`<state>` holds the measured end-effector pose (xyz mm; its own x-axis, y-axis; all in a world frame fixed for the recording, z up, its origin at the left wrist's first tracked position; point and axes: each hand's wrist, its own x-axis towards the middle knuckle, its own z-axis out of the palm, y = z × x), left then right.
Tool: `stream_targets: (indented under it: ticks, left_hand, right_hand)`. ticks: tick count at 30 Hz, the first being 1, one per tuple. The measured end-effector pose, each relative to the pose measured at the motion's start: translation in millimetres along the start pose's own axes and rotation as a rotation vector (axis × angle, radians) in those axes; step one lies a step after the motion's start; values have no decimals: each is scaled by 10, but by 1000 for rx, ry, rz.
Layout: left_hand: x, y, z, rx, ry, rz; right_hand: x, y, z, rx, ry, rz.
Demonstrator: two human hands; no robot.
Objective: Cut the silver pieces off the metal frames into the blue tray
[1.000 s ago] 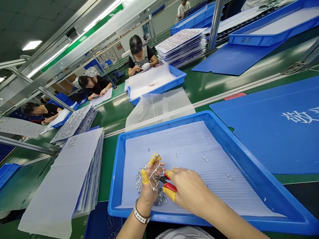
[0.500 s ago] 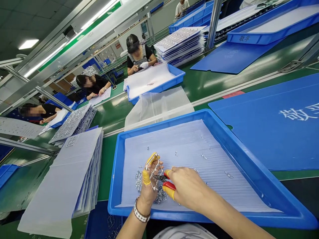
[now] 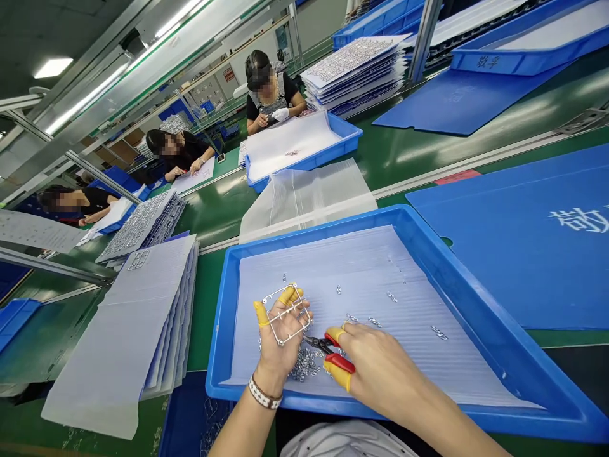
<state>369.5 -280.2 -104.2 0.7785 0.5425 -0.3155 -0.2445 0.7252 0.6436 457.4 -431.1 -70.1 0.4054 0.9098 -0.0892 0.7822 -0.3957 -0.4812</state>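
My left hand, palm up with yellow finger cots on thumb and fingertips, holds a thin whitish sprue frame with a crossbar lying over palm and fingers. My right hand, also with yellow finger cots, is closed round red-handled side cutters. Their dark jaws are apart from the frame, just right of my left palm. Below them a heap of small silvery parts lies on the white sheet lining a blue tray. A few more such parts are scattered farther up the sheet.
Left of the tray lies a stack of white sheets with a frame on top. A blue panel lies to the right. Across the green bench several people work near other trays and a tall stack of loaded sheets.
My right hand has drawn the cutters right and away from the sprue frame. My left hand has opened flatter, its thumb swung left, and the frame now faces up over the palm.
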Motion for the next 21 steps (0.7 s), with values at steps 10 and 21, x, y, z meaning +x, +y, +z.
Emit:
stream_targets:
  ticks: [10, 21]
  left_hand:
    - [-39, 740, -563, 823, -49, 193]
    - [-832, 1361, -967, 294, 130, 116]
  right_hand:
    - [-299, 578, 147, 222, 223, 70]
    - [-442, 994, 425, 249, 292, 174]
